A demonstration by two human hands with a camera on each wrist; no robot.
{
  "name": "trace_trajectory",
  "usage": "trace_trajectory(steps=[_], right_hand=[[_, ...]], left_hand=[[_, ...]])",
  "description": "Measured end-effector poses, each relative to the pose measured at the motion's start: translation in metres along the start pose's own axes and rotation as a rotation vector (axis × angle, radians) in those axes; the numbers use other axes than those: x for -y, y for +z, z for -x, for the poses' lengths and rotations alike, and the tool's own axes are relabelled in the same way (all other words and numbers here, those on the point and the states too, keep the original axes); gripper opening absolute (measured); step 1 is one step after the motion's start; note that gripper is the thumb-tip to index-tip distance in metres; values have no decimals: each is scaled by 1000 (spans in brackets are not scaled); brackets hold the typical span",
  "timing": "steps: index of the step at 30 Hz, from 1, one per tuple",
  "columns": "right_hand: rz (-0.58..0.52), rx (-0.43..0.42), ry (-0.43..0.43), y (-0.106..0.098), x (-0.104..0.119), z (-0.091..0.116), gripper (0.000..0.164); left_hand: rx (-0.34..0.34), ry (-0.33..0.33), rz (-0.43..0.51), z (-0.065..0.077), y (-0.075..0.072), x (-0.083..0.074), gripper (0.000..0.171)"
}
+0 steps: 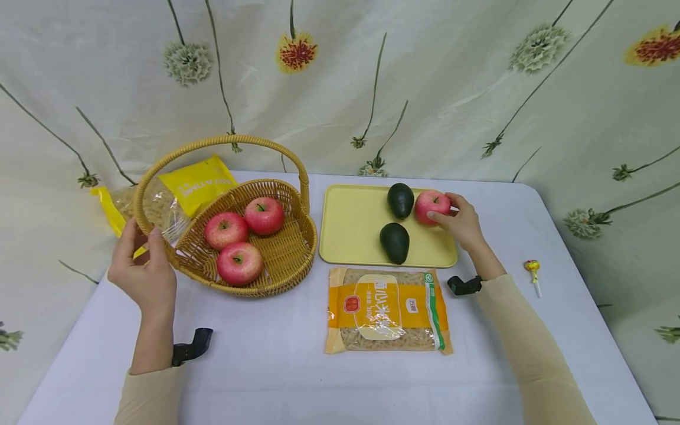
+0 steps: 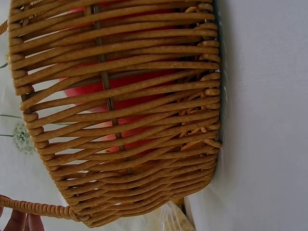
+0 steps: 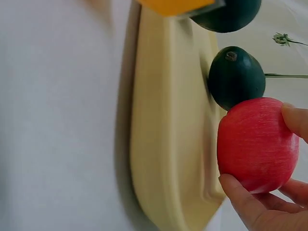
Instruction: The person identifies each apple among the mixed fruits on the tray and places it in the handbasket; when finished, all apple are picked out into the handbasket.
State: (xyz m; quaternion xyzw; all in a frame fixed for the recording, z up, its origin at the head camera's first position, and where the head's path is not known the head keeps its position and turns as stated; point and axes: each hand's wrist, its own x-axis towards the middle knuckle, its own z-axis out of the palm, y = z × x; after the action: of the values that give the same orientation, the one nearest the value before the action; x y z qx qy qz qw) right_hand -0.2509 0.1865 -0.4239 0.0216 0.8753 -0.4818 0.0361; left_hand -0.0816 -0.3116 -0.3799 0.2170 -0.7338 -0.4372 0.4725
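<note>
My left hand (image 1: 146,268) grips the wrapped handle (image 1: 139,206) of a wicker basket (image 1: 289,262) at its left side; in the left wrist view the woven wall (image 2: 120,110) fills most of the picture. Three red apples (image 1: 240,264) lie inside the basket. With thumb and fingers my right hand (image 1: 463,223) holds another red apple (image 1: 431,206) at the right end of a yellow tray (image 1: 350,221). Two dark green avocados (image 1: 395,242) lie on the tray, left of that apple. In the right wrist view the held apple (image 3: 257,144) overlaps one avocado (image 3: 236,77).
A bag of pasta (image 1: 390,311) lies flat in front of the tray. Behind the basket's left side leans a yellow bag (image 1: 199,183) of pasta. A lollipop (image 1: 533,271) is on the white table (image 1: 255,360) at far right. Flowered cloth (image 1: 329,112) hangs behind.
</note>
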Motion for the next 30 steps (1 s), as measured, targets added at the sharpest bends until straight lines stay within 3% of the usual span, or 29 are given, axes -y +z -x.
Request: trace_trajectory(steps=[7, 16, 23, 30], right_hand=[[-4, -23, -30, -17, 7, 13, 77], [24, -33, -132, -30, 26, 42, 74], [28, 4, -200, -25, 43, 61, 72], [-9, 123, -267, -8, 60, 78, 72]], left_hand=[[-8, -3, 1, 0, -1, 1, 29], [-20, 6, 2, 0, 0, 2, 29], [-22, 1, -4, -1, 1, 3, 29], [-7, 1, -11, -1, 2, 5, 30]])
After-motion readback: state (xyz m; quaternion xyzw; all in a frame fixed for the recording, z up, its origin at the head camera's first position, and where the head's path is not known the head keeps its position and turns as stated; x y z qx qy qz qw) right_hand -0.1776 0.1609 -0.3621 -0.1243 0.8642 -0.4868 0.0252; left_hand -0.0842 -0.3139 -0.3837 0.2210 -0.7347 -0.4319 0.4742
